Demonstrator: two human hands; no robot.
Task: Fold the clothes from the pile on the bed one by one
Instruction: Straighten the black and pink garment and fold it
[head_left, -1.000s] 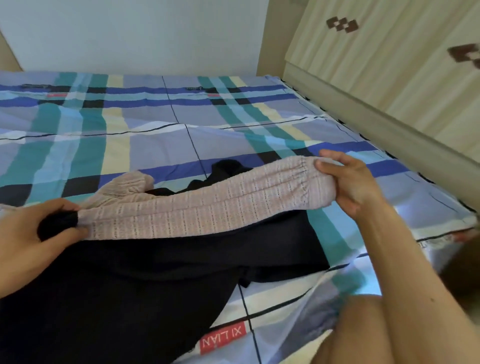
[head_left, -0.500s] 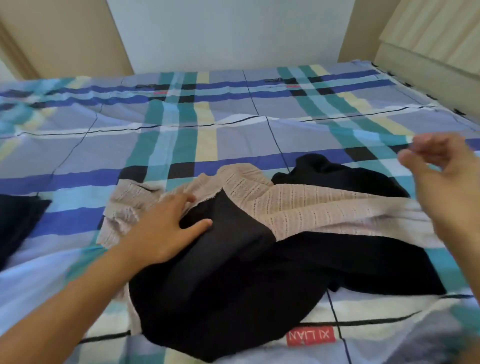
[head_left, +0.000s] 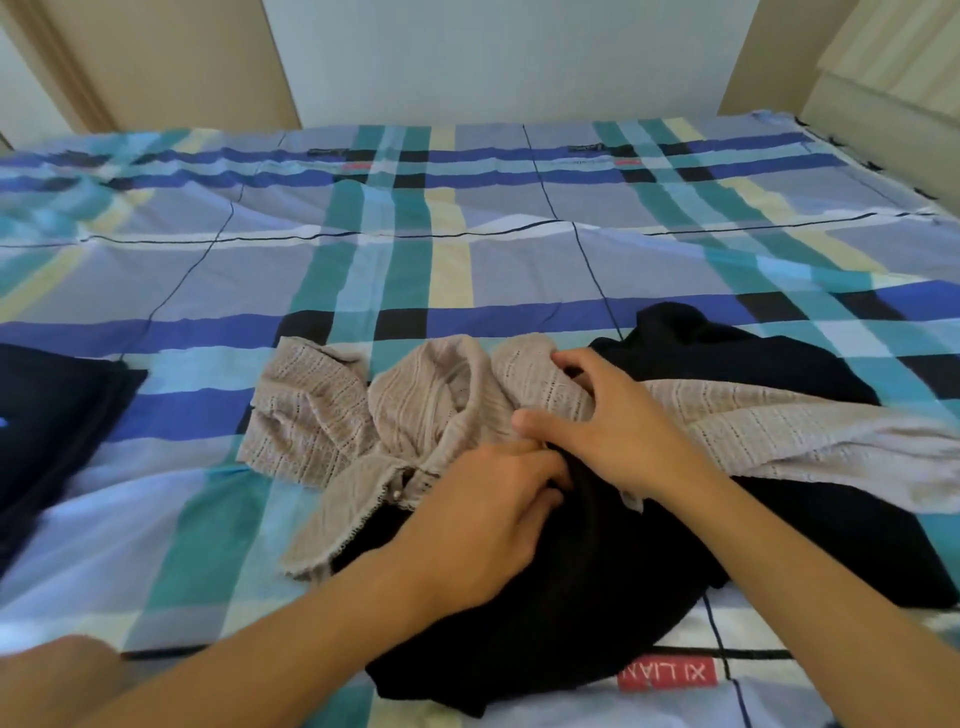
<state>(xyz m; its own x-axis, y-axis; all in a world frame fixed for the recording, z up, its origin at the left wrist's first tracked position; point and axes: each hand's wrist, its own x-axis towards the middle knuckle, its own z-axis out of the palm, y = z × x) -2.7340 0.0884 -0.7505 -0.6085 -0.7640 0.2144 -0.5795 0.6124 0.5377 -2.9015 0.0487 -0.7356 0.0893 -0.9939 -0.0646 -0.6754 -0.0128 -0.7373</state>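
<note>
Curled left hand (head_left: 488, 514) into black garment (head_left: 571, 597) edge; laid right hand (head_left: 608, 421), fingers bent, on beige knit top (head_left: 332, 415), grip unclear. Needed knit pulled free, then spread flat on bed (head_left: 467, 260).

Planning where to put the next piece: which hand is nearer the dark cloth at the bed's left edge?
Left. The left hand is over the black garment, right of the dark cloth across bare sheet; the right hand rests farther right on the beige knit.
</note>
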